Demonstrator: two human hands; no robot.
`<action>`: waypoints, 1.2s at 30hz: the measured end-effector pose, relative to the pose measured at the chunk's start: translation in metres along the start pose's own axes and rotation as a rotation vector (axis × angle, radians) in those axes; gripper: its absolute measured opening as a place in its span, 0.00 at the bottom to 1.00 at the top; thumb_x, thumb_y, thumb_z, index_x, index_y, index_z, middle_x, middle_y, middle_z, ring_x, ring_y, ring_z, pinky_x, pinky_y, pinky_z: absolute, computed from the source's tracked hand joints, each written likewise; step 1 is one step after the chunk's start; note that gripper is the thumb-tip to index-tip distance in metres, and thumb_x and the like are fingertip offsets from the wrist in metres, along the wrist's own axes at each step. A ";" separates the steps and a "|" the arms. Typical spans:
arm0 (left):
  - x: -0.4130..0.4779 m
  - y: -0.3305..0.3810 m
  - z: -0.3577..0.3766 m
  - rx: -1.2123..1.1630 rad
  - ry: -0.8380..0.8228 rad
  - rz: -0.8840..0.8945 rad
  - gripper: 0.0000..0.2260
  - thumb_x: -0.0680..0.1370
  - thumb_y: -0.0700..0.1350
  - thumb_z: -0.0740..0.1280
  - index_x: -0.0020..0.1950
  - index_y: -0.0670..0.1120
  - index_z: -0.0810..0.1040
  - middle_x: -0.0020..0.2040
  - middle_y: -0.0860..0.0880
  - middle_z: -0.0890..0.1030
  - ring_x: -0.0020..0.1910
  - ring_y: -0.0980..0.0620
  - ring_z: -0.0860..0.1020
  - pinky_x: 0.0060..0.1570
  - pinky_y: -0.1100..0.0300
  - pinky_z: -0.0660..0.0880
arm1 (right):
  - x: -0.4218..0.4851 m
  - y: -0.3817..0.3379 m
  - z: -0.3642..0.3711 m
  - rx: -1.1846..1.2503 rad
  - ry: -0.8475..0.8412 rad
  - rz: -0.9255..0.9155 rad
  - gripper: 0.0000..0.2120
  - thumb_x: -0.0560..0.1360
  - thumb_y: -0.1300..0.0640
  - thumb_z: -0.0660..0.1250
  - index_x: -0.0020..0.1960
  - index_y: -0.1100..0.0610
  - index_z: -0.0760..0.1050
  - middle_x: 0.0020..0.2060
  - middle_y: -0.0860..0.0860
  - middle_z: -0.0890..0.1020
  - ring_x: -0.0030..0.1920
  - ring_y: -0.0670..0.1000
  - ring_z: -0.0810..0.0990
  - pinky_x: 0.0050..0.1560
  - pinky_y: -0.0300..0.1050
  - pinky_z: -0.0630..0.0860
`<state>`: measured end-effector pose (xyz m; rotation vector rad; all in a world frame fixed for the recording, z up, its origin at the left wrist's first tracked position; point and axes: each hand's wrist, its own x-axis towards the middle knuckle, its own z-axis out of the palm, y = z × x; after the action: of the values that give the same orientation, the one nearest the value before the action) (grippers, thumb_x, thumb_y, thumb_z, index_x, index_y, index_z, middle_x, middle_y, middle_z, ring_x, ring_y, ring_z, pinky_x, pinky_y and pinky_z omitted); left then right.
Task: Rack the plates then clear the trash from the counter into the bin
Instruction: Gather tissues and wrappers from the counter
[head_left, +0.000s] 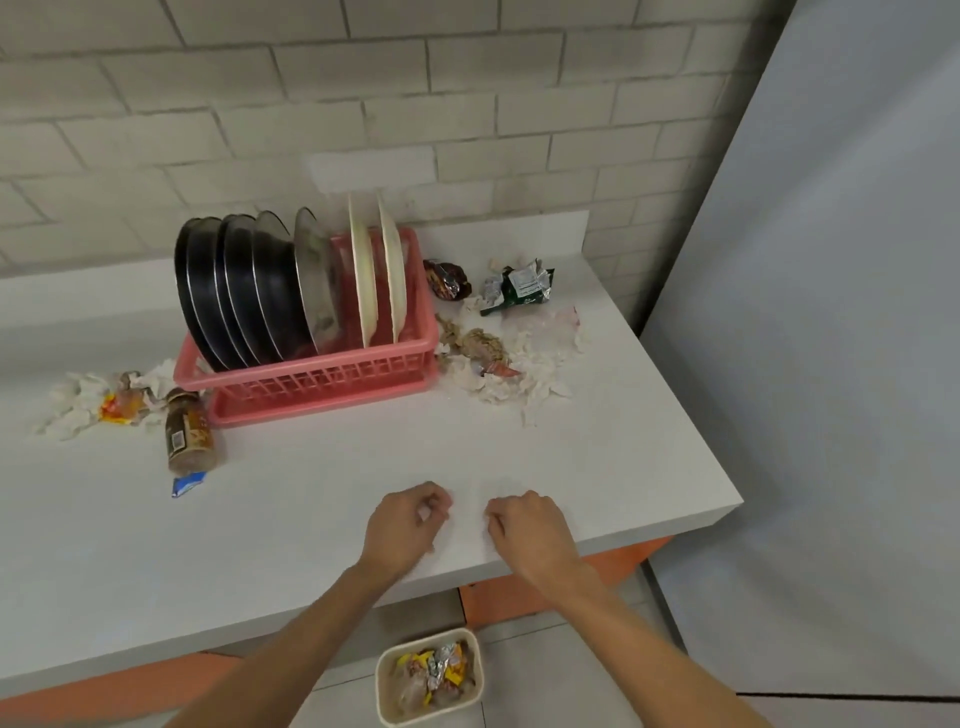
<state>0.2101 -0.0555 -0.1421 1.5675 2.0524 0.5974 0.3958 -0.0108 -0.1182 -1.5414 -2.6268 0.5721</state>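
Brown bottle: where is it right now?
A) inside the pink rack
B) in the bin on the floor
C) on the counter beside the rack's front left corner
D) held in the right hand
C: the brown bottle is on the counter beside the pink rack's front left corner; the left hand and right hand hold nothing.
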 end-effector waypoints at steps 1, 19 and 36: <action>0.010 0.003 0.001 -0.010 0.038 -0.003 0.08 0.75 0.45 0.62 0.43 0.57 0.77 0.36 0.57 0.82 0.31 0.58 0.78 0.36 0.61 0.73 | 0.007 0.004 -0.004 0.031 0.015 0.004 0.15 0.80 0.53 0.56 0.58 0.51 0.81 0.49 0.52 0.84 0.49 0.54 0.80 0.48 0.46 0.74; 0.099 0.026 0.031 -0.196 0.173 -0.028 0.08 0.69 0.47 0.60 0.42 0.58 0.76 0.34 0.62 0.78 0.33 0.62 0.76 0.32 0.72 0.67 | 0.148 0.126 -0.020 0.370 0.380 0.141 0.14 0.72 0.53 0.73 0.55 0.55 0.78 0.54 0.50 0.75 0.43 0.50 0.79 0.45 0.50 0.78; 0.157 0.088 -0.009 0.264 0.066 -0.181 0.29 0.71 0.45 0.73 0.71 0.53 0.70 0.67 0.56 0.73 0.67 0.51 0.70 0.53 0.54 0.74 | 0.156 0.140 -0.018 1.078 0.449 0.109 0.18 0.66 0.66 0.64 0.35 0.41 0.67 0.38 0.47 0.80 0.40 0.50 0.77 0.39 0.40 0.71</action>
<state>0.2359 0.1175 -0.1000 1.4944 2.3702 0.3256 0.4381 0.1885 -0.1714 -1.2068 -1.4447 1.1926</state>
